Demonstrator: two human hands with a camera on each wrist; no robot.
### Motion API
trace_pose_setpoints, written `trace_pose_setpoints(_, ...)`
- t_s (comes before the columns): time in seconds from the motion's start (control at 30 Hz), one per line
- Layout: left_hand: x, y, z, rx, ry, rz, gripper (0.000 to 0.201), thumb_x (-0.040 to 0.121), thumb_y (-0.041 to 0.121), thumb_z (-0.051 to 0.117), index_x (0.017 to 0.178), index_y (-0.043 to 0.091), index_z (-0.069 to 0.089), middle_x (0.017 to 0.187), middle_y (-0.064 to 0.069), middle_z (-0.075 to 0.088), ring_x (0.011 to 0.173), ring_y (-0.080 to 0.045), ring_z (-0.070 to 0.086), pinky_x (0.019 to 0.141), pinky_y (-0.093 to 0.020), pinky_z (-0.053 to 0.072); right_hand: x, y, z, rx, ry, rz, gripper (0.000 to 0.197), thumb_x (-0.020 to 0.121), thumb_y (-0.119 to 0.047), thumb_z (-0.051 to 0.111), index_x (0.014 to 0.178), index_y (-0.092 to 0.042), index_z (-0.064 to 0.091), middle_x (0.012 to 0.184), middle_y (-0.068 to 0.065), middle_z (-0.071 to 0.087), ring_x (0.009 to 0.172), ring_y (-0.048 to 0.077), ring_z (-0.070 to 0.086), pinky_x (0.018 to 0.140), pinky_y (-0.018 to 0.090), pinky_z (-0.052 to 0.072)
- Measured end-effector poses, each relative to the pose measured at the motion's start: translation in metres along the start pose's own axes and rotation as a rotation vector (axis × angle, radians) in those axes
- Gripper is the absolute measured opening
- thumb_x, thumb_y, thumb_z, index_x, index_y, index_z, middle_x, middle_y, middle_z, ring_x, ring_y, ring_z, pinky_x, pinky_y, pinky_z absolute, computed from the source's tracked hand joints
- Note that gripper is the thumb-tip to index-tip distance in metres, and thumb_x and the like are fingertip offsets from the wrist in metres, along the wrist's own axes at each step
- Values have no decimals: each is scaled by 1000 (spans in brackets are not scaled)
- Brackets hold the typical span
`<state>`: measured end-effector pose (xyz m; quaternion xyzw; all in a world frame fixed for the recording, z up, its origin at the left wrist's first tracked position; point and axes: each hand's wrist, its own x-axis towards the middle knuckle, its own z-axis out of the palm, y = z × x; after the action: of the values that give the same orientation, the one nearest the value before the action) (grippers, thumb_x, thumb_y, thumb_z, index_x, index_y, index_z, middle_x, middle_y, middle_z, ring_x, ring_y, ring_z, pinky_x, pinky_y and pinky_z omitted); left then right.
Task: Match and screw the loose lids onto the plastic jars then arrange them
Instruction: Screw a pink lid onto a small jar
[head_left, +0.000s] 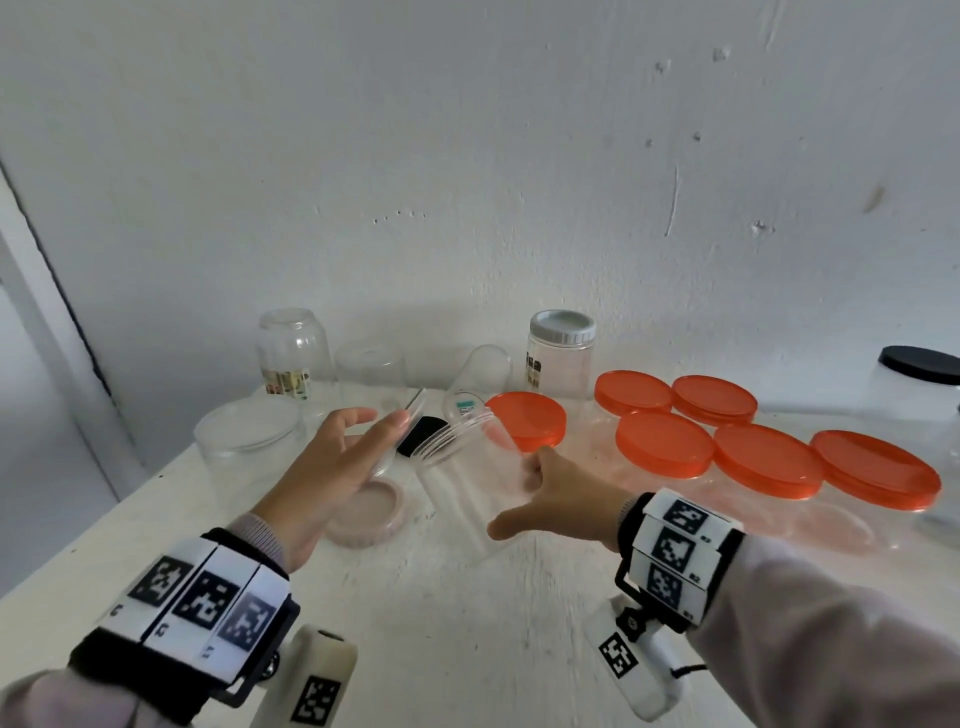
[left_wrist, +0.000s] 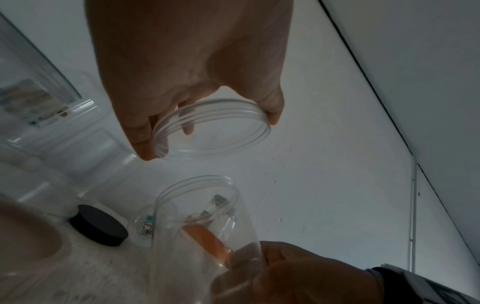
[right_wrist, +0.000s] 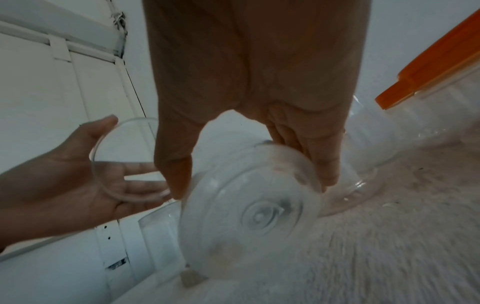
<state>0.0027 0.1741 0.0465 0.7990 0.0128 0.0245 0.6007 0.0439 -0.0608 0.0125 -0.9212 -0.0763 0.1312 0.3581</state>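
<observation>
My left hand (head_left: 382, 423) pinches a clear round lid (left_wrist: 211, 127) by its rim between thumb and fingers, held tilted in the air. Just right of it, my right hand (head_left: 519, 493) grips a clear open jar (head_left: 467, 483) around its lower body, tilted so that its threaded mouth (left_wrist: 200, 189) points toward the lid. Lid and mouth are apart, with a small gap between them. In the right wrist view the jar's base (right_wrist: 249, 207) faces the camera, with the fingers (right_wrist: 324, 164) wrapped around it.
A pink lid (head_left: 369, 514) and a black lid (head_left: 421, 436) lie on the white table (head_left: 467, 623) under my hands. Several orange-lidded jars (head_left: 763, 457) fill the right side. A silver-lidded jar (head_left: 561, 353), a black-lidded jar (head_left: 919, 374) and lidless clear jars (head_left: 293, 353) stand along the wall.
</observation>
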Motion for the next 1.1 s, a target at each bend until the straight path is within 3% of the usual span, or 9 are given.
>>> trace_pose_setpoints(0.1,3,0,2,18,0,2,103,44,85,57,130,29,43,118,9,56,113,-12,54,105,-40,40,0,3,6,20,-40,-30,91,61,-44,86,129,-17,31,113,-14,48,98,3,48,79,17,41)
trace_pose_setpoints(0.2,7,1,7,24,-18,5,96,52,85,60,130,33,40,108,18,57,107,-9,55,90,-29,43,0,9,11,-6,-87,-17,102,61,-42,86,136,-16,22,139,0,41,120,15,42,102,30,39)
trace_pose_setpoints(0.27,9,0,10,35,-32,21,92,55,84,60,129,34,40,109,16,60,104,-3,55,78,-21,40,-1,14,12,-24,-121,-11,104,63,-39,86,137,-16,17,145,2,35,124,17,39,106,33,37)
trace_pose_setpoints(0.5,12,-4,20,84,-114,83,95,43,82,60,127,41,39,123,14,52,115,-3,49,87,-25,40,-6,28,13,-47,-134,-9,112,63,-35,87,141,-14,9,151,2,31,132,20,38,107,30,35)
trace_pose_setpoints(0.63,12,2,31,198,-191,145,95,41,80,60,125,40,39,113,27,48,93,17,50,68,-9,41,-6,31,13,79,-130,-24,115,61,-34,88,144,-21,10,149,-3,32,133,18,37,110,31,33)
trace_pose_setpoints(0.7,13,4,37,269,-231,171,103,43,78,64,131,32,39,125,21,49,106,12,51,79,-10,46,-7,30,12,170,-126,-36,116,61,-33,89,146,-26,11,149,-6,31,136,18,33,111,30,31)
trace_pose_setpoints(0.8,14,7,49,427,-265,218,111,53,74,73,143,25,31,142,10,39,128,-7,40,107,-33,37,-8,29,12,223,-142,-69,115,62,-34,89,147,-33,12,146,-14,33,136,16,34,110,31,32)
trace_pose_setpoints(0.93,15,7,62,536,-277,262,105,62,61,77,146,27,23,149,8,29,136,-9,27,111,-31,29,-9,28,12,158,-151,-81,121,61,-42,87,149,-38,4,148,-16,28,135,13,34,111,35,34)
trace_pose_setpoints(1.1,16,6,67,563,-290,256,104,65,59,76,147,27,21,150,8,27,136,-11,26,110,-29,27,-9,28,10,129,-174,-74,119,62,-42,87,149,-38,6,148,-15,29,135,16,35,111,38,34)
